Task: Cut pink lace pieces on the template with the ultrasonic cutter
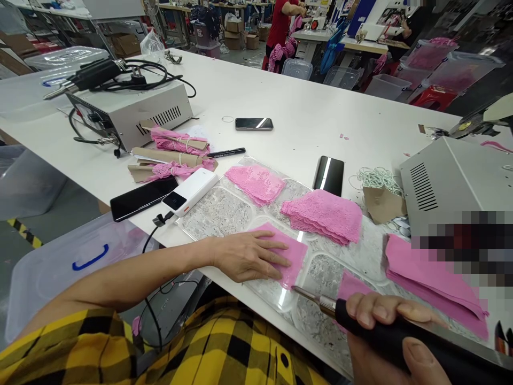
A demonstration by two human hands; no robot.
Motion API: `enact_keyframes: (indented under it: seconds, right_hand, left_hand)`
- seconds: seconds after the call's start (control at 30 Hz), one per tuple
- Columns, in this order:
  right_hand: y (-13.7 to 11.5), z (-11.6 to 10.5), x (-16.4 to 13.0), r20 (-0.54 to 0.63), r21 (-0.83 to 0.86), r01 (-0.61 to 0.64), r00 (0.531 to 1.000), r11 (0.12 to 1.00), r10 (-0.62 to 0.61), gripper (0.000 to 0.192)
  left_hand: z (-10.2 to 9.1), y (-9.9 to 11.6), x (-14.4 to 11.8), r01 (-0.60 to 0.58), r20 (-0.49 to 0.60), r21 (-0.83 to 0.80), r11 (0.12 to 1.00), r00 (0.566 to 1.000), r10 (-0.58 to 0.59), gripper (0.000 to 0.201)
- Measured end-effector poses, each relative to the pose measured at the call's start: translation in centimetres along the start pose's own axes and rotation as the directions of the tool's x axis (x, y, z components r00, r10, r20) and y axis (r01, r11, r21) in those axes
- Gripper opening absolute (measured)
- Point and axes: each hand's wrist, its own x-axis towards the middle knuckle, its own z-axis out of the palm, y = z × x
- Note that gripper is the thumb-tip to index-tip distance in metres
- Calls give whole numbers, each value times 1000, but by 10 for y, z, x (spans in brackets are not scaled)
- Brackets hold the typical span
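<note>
My left hand [252, 255] lies flat with fingers spread on a pink fabric piece [294, 256], holding it against the marble-patterned board [216, 211]. My right hand [393, 326] is wrapped round a black-handled welding pen [360, 326]. Its thin metal tip meets or hovers at the near corner of that piece; contact is hard to tell. Beyond my left hand lie a lace stack [254, 183] and a thicker pink lace stack [324, 214]. Another pink piece [352, 285] is partly hidden behind my right hand. A folded pink fabric stack [433, 283] sits at the right.
A grey metal box [152, 107] carries another black tool [94, 75] and cables. Rolled pink lace bundles [180, 141], a white power bank [191, 191] and phones [144, 198] lie at left. Another grey box [460, 176] stands right. A person in red [280, 27] works beyond.
</note>
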Motion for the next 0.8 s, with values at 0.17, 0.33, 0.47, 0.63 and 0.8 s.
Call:
enact_keyframes:
  seconds: [0.17,0.33,0.47,0.63,0.8]
  right_hand:
    - [1,1,2,35,23,9,999,1000,-10,14]
    - [-1,5,2,31,-4,14,999,1000,-13,17]
    - [-1,5,2,25,-30,6,1000,1000,-6,18]
    - [-2,3,4,28,-26,10,1000,1000,-10,16]
    - [-2,7,9,20,-17,9,1000,1000,-9,17]
  left_hand:
    - [1,-1,0,6,-3,-3,1000,1000,-6,31]
    - [1,0,0,-2,11,17,1000,1000,2,32]
    - [0,1,0,-3,-24,2,1000,1000,3,32]
    - [-5,-1,0,-18,-155,-76,997,988,6,34]
    - [-18,-6,-10,-3,-339,-83,997,940,-26,34]
